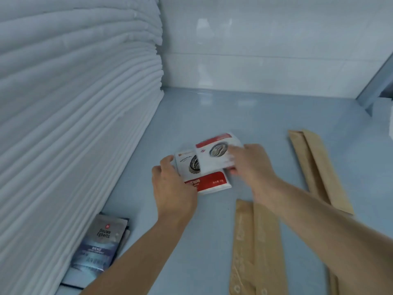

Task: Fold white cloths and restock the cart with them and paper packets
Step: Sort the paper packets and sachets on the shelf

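Two white and red paper packets lie in the middle of the pale blue cart shelf (pixel 244 116). My left hand (pixel 172 186) holds the lower packet (pixel 212 184) by its left edge, fingers curled over it. Between thumb and fingers my right hand (pixel 251 165) pinches the upper packet (pixel 214 154), which overlaps the lower one and is lifted slightly. A tall stack of folded white cloths (pixel 70 116) fills the left side of the shelf.
Dark Douwe Egberts sachets (pixel 100 245) lean against the cloth stack at the front left. Long brown paper sleeves lie in front (pixel 257 248) and at the right (pixel 319 167). A white wall (pixel 265 60) closes the back; a grey post (pixel 376 81) stands at the right.
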`<move>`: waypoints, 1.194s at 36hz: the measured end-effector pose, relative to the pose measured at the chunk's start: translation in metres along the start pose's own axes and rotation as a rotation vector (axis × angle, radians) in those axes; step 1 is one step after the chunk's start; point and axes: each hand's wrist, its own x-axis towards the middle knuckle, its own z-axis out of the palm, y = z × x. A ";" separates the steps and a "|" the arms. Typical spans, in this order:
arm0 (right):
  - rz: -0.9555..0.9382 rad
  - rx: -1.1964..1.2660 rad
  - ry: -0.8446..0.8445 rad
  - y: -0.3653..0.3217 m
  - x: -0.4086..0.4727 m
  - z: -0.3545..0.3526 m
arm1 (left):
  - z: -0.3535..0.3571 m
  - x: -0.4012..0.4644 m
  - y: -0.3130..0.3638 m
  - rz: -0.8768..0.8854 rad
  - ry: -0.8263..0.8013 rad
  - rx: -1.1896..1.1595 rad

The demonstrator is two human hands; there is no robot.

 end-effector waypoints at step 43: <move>-0.200 -0.833 -0.249 0.022 -0.163 0.019 | -0.064 -0.090 -0.035 0.215 -0.199 0.619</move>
